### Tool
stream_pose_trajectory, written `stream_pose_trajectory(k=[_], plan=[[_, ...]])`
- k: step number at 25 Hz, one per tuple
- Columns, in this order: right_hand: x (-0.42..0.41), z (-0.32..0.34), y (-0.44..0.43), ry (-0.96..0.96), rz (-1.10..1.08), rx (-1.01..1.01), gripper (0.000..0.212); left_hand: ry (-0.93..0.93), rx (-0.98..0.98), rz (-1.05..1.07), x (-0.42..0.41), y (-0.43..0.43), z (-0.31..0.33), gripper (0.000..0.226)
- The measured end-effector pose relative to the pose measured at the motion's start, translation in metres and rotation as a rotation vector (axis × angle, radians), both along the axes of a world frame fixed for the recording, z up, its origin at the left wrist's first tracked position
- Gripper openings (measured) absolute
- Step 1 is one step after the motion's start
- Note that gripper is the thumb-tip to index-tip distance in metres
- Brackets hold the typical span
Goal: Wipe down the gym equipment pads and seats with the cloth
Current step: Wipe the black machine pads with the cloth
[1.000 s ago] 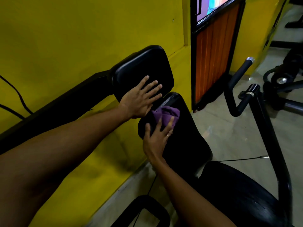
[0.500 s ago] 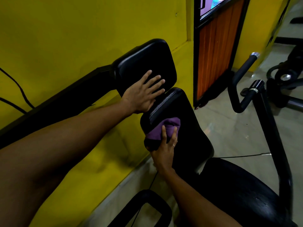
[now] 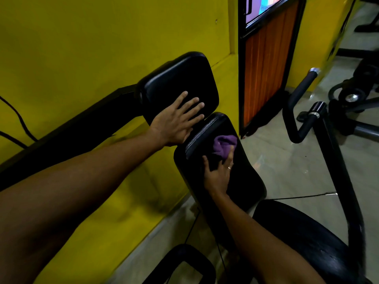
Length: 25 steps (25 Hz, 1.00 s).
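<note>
Left hand: flat on glossy black rectangular upper pad, fingers straight, spread apart.
Right hand: fingers extended, pressing crumpled purple cloth against black padded backrest.

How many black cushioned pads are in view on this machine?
3. Upper pad under the flat left hand; middle pad, where the right hand presses the purple cloth; seat at lower right. More may sit outside the frame.

No text, label, brand or number is showing legibly anywhere; the screen at the top edge is displaying only blurred colour patches.
</note>
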State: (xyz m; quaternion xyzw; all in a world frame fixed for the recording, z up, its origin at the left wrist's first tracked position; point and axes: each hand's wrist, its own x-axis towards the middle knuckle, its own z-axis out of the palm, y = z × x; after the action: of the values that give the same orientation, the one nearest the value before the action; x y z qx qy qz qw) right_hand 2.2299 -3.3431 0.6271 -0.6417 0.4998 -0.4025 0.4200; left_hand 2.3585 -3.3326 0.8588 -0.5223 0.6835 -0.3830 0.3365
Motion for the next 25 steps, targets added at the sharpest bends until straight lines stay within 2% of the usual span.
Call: stream_pose_trajectory(k=[2, 4, 5, 7, 9, 10, 11, 14, 15, 17, 19, 21, 23, 25], plan=[[0.008, 0.017, -0.027, -0.130, -0.090, 0.221, 0.100, 0.000, 0.003, 0.002, 0.001, -0.001, 0.000, 0.063], [0.020, 0.048, -0.047, -0.058, -0.142, 0.247, 0.092, -0.005, 0.011, 0.025, 0.001, -0.001, 0.000, 0.063], [0.028, 0.062, -0.047, -0.003, -0.139, 0.203, 0.084, -0.017, 0.009, 0.037, 0.001, -0.001, -0.001, 0.063], [0.037, 0.073, -0.031, 0.047, -0.084, -0.016, 0.066, 0.014, -0.005, 0.059, -0.003, -0.002, -0.005, 0.064], [0.029, 0.051, -0.005, 0.054, 0.010, -0.233, 0.065, 0.148, -0.037, 0.054, -0.018, -0.010, -0.016, 0.064], [0.021, 0.032, 0.005, 0.039, 0.035, -0.244, 0.066, 0.217, -0.053, 0.039, -0.026, -0.014, -0.027, 0.064], [0.012, 0.011, 0.009, 0.017, 0.025, -0.163, 0.065, 0.263, -0.047, 0.007, -0.033, -0.018, -0.039, 0.065], [-0.007, -0.016, -0.014, -0.110, -0.099, 0.398, 0.084, 0.368, 0.046, 0.028, -0.036, -0.024, -0.080, 0.064], [-0.009, -0.018, -0.033, -0.113, -0.105, 0.508, 0.086, 0.386, 0.053, 0.042, -0.033, -0.025, -0.087, 0.065], [-0.010, -0.002, -0.074, -0.046, -0.126, 0.567, 0.076, 0.407, 0.013, 0.036, -0.027, -0.028, -0.096, 0.066], [-0.001, 0.026, -0.095, 0.010, -0.156, 0.532, 0.073, 0.428, -0.007, 0.015, -0.024, -0.030, -0.102, 0.066], [0.016, 0.033, -0.083, 0.010, -0.129, 0.349, 0.070, 0.447, 0.027, 0.015, -0.025, -0.032, -0.104, 0.066], [0.021, 0.017, -0.039, 0.026, -0.052, 0.085, 0.065, 0.502, 0.045, 0.019, -0.025, -0.033, -0.103, 0.067], [0.006, -0.026, -0.006, 0.074, 0.043, -0.059, 0.069, 0.529, 0.042, 0.009, -0.023, -0.034, -0.104, 0.068]])
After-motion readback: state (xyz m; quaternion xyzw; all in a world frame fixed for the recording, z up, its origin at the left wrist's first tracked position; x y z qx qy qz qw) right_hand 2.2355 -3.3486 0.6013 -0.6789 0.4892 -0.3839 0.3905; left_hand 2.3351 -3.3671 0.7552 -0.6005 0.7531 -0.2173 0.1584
